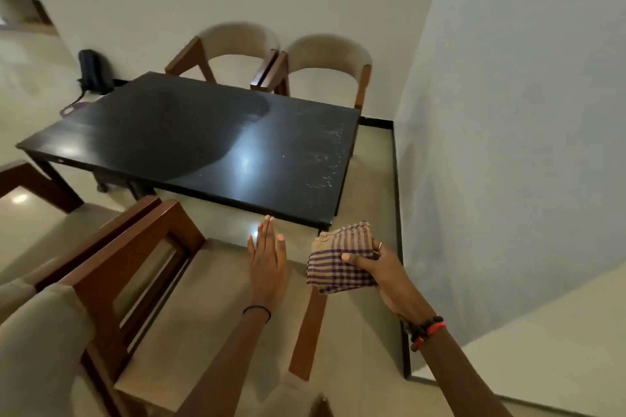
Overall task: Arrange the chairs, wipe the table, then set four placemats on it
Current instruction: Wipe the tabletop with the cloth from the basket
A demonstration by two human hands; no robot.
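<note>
Closest in, the left hand [267,257] is held flat and unclenched, fingers together, gripping nothing, above the seat of the near chair [176,284] that stands pulled back from the table. Just to its right, the right hand [386,276] clutches a folded checked cloth [338,257], thumb on top and fingers underneath, in the air off the table's near right corner and not yet touching the top. Beyond the hands, the black table [189,132] runs its long axis from lower left to upper right of the view, one short end pointing toward the right-hand wall [508,112]. Pale specks, perhaps crumbs or dust, though the blur makes that uncertain, lie mostly along that right end. Two more chairs [281,54] stand tucked at the far long side, backs to the rear wall. No placemats are visible. Judging from this, wiping is about to start. The risk is that a sweep toward the near edge pushes the specks onto the near chair's pale seat, or that the cloth unfolds in a loose hold and only smears them; the far left corner may also be missed.
</note>
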